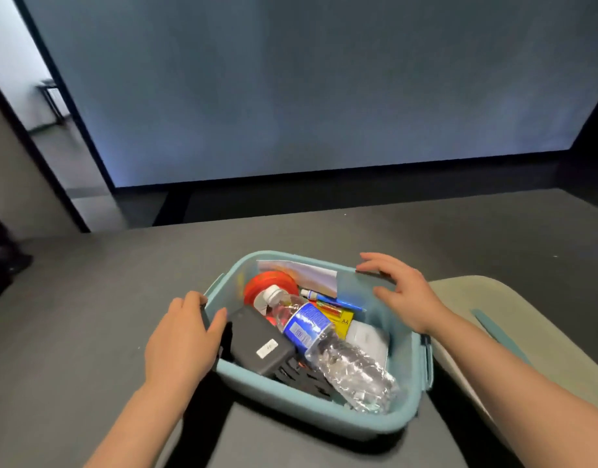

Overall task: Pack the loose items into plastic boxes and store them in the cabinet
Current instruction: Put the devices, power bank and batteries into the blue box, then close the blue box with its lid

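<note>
Teal plastic box (324, 418) sits on dark grey table (88, 315), lid off, packed full. Inside box: crushed clear water bottle (328, 346) with blue label lying diagonally on top; dark grey block-shaped device (257, 341) at box's left; red round container (269, 285) at far left; yellow AA battery pack (340, 317) under bottle; white paper (301, 275) against far wall. Left hand (181, 339) grips box's left rim, thumb inside, fingers curled over edge. Right hand (404, 293) at box's far-right rim, fingers spread, fingertips touching rim. Pale lid (513, 332) lies just right of box.
</note>
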Tool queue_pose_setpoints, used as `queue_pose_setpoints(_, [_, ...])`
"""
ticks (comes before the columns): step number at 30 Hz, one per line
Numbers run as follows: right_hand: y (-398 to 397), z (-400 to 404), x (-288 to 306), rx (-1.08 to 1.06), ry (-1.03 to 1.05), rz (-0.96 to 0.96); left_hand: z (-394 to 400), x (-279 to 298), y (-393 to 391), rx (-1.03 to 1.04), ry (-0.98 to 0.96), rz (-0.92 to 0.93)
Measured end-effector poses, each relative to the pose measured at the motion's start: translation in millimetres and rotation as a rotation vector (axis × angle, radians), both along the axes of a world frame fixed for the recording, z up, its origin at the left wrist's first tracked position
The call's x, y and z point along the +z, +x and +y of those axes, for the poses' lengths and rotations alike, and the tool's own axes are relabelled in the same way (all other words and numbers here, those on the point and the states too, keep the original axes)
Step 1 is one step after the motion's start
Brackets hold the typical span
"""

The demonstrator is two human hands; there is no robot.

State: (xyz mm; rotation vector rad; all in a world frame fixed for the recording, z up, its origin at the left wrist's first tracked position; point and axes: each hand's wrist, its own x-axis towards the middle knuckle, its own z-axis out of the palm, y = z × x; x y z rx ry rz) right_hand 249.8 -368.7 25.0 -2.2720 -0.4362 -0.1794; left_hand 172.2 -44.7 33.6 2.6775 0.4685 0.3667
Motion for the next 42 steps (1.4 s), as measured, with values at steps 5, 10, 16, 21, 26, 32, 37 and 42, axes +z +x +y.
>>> queue_pose_setpoints(5, [37.5,27.5,1.5,0.017,-0.164,-0.04,21.2,-1.8,-48.9,0.057,-0.041,-0.031])
queue_pose_setpoints(10, [19.0,28.9,0.5,-0.205,-0.196,-0.054,26.7,8.7,-66.6,0.032,0.026,-0.053])
queue_pose_setpoints(16, [-76.4,36.6,-19.9,-0.32,0.104,0.112,-46.9,13.1,-47.1,-0.481,-0.087,-0.283])
queue_pose_setpoints(21, [-129.1,15.5,-28.4,-0.351,0.236,-0.007,-116.0,-0.3,-25.1,-0.694,-0.131,-0.218])
queue_pose_setpoints(26, [-103.7,-88.1,-50.2,-0.747,-0.098,0.123,-139.4,-8.1,-17.4,-0.749,-0.041,-0.146])
queue_pose_setpoints(32, [-66.8,-138.5,-72.3,-0.722,-0.543,0.318,-134.6,-17.1,-15.3,-0.705,0.007,-0.058])
queue_pose_setpoints(37, [-50.8,-143.7,-69.1,-0.84,-0.439,0.207,-136.0,-15.1,-17.5,-0.657,0.041,-0.042])
queue_pose_setpoints(42, [-41.3,-148.0,-70.8,-0.802,-0.498,0.273,-138.7,-9.2,-21.3,-0.629,0.009,-0.028])
